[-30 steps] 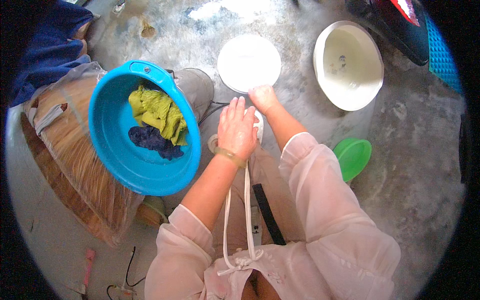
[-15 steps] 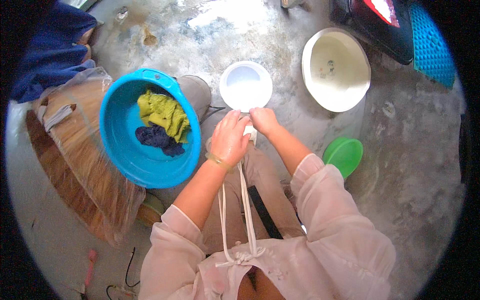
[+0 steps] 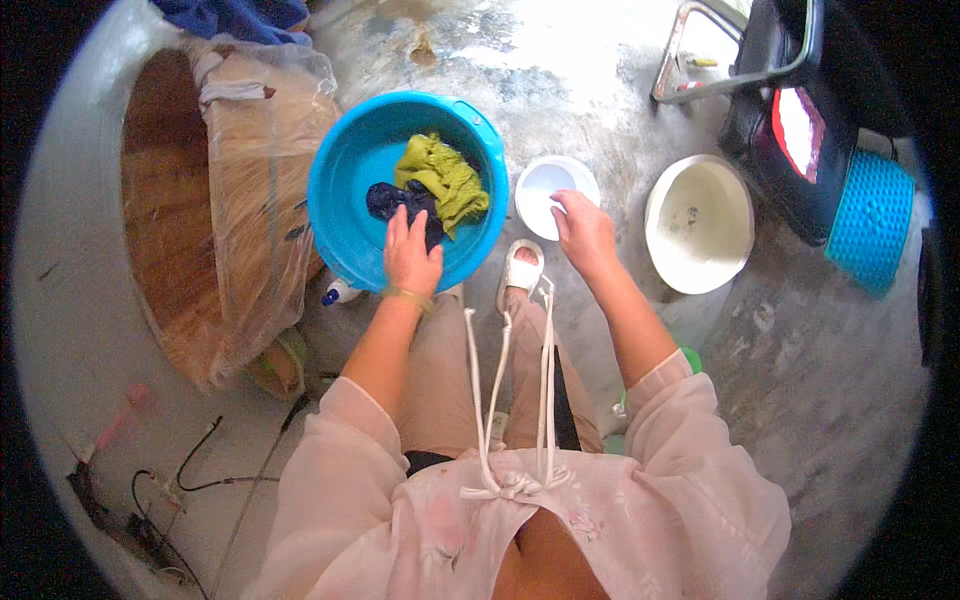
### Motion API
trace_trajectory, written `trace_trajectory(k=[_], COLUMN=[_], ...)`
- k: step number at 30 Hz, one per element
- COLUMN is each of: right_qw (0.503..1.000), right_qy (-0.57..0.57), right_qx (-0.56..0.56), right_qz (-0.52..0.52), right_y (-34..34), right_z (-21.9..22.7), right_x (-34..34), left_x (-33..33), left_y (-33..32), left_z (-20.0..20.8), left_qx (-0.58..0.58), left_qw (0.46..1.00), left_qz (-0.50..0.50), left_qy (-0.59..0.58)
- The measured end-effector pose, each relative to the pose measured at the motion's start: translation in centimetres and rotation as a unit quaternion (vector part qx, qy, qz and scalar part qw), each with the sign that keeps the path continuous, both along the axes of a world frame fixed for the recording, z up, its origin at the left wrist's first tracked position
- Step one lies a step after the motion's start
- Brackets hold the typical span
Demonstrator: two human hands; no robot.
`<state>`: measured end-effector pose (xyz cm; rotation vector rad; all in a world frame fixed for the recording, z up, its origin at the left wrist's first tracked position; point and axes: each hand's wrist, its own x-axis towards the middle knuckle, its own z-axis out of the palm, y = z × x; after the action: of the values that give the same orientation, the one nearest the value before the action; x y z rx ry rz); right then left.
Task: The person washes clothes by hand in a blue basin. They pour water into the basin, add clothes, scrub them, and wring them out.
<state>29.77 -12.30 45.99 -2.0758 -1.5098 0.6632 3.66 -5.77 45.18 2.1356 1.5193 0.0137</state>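
Head view shows me my left hand (image 3: 411, 257) lying open-fingered on the dark blue cloth (image 3: 400, 203) in the blue basin (image 3: 345, 215) beside a green cloth (image 3: 445, 180), soft and limp, best bunched mid-fold, while my right hand (image 3: 585, 232) pinches the small white bowl (image 3: 545, 185)'s rim

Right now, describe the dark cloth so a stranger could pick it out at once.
Find the big blue basin on the concrete floor. Inside lie two cloths: the dark cloth sits under the left hand, navy and crumpled, unlike the yellow-green cloth beside it.
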Motion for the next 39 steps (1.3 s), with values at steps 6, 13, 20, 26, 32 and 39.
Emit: trace_trajectory(k=[6, 13, 20, 26, 32, 39], right_qw=[0.987, 0.956, 0.948, 0.956, 0.745, 0.743], right_qy=[-0.019, -0.145, -0.069, 0.173, 0.621, 0.657], right_qx=[0.029, -0.222, -0.281, -0.183, -0.093, -0.093], right_qz=[0.160, 0.128, 0.131, -0.150, -0.227, -0.087], right_y=[6.9, 9.1, 9.2, 8.0, 9.4, 11.6], right_z=[1.3, -5.1, -7.4, -6.5, 2.2, 6.9], right_x=[-6.7, -15.7, -17.8, -16.9, -16.4, -15.1], left_x=[-3.2, -5.9, -8.2, -10.1, -10.7, -10.5], left_y=[3.1, 7.1, 8.6, 8.8, 9.0, 8.3], left_z=[-2.1, -6.0, -8.3, -7.3, -5.7, -5.6], left_qx=[-0.098, -0.175, -0.230, -0.208, -0.207, -0.118], left_qw=[0.988, 0.970, 0.950, 0.976, 0.974, 0.992], left_qz=[-0.023, -0.066, -0.066, 0.060, 0.080, 0.031], left_qy=[0.121, 0.158, 0.200, 0.030, -0.037, -0.018])
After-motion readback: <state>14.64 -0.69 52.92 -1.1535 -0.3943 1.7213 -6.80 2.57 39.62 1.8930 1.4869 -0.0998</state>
